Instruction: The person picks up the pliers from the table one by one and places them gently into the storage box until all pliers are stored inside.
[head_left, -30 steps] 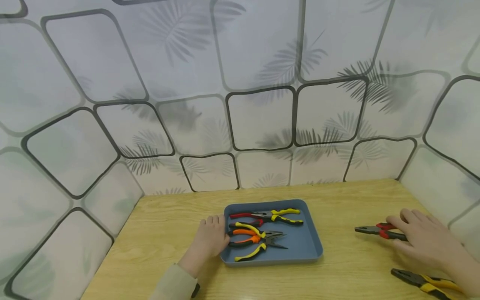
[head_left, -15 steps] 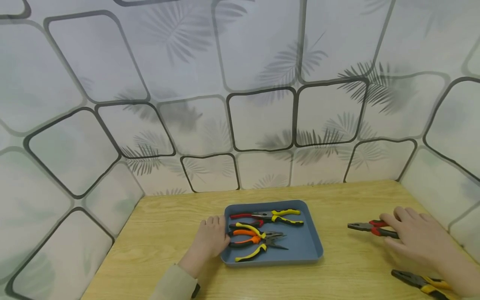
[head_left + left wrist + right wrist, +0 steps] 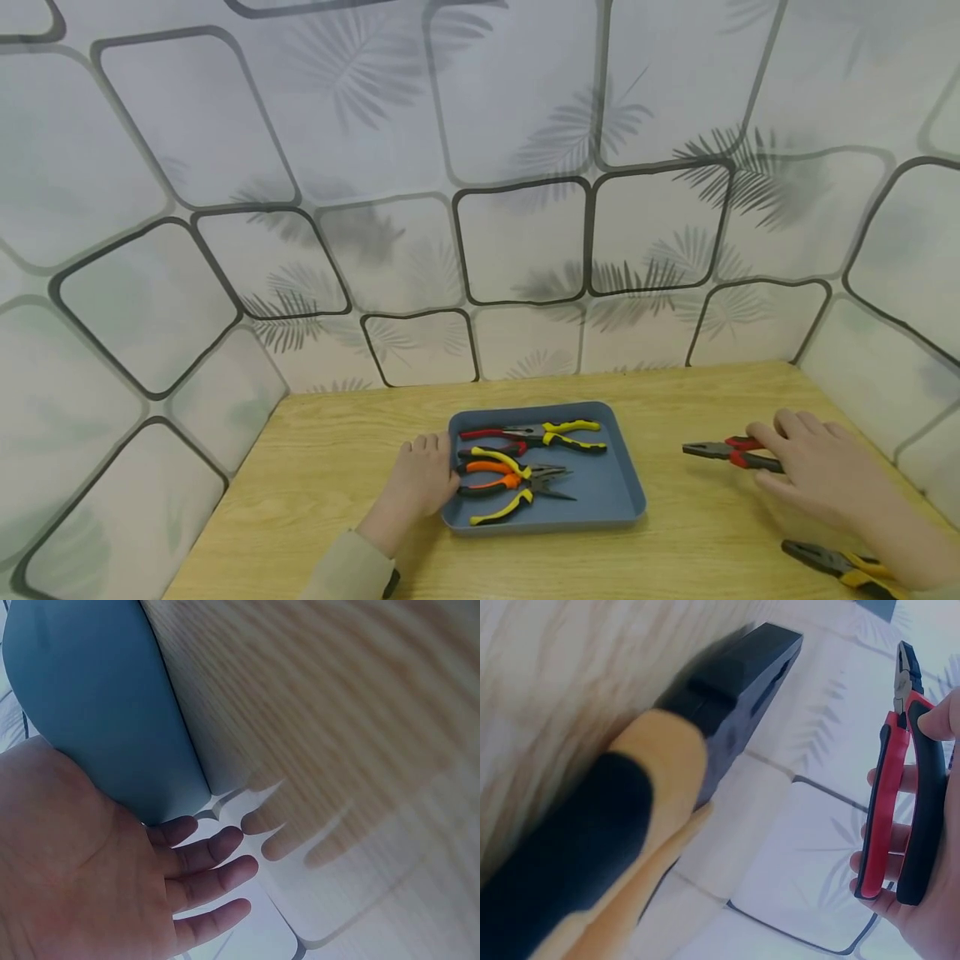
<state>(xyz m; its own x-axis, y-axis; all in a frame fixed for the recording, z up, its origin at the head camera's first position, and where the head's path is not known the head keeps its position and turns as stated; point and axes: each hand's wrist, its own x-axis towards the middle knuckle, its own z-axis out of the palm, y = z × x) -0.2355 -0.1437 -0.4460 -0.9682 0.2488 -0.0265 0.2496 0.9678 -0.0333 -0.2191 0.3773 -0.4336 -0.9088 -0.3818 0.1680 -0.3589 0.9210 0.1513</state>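
At the left side of the blue tray [image 3: 607,496] my left hand [image 3: 422,475] rests against the outer wall. In the left wrist view its fingers [image 3: 214,881] extend loosely beside the tray wall [image 3: 97,690], holding nothing. My right hand [image 3: 817,471] grips red-and-black combination pliers [image 3: 738,454], with their nose pointing left toward the tray. The right wrist view shows fingers behind the pliers' handles [image 3: 922,817] and the thumb on one of them. Under the right forearm lie yellow-and-black combination pliers [image 3: 832,562], partly hidden by the arm.
Inside the tray are several pliers: yellow-handled long-nose pliers [image 3: 573,439], orange-handled pliers [image 3: 487,483] and another yellow-handled pair [image 3: 502,510], overlapping at the left. The wooden table [image 3: 337,433] meets patterned walls at the back and sides.
My right hand has moved left with the red-and-black pliers, toward the tray. The left hand and the tray have stayed in place.
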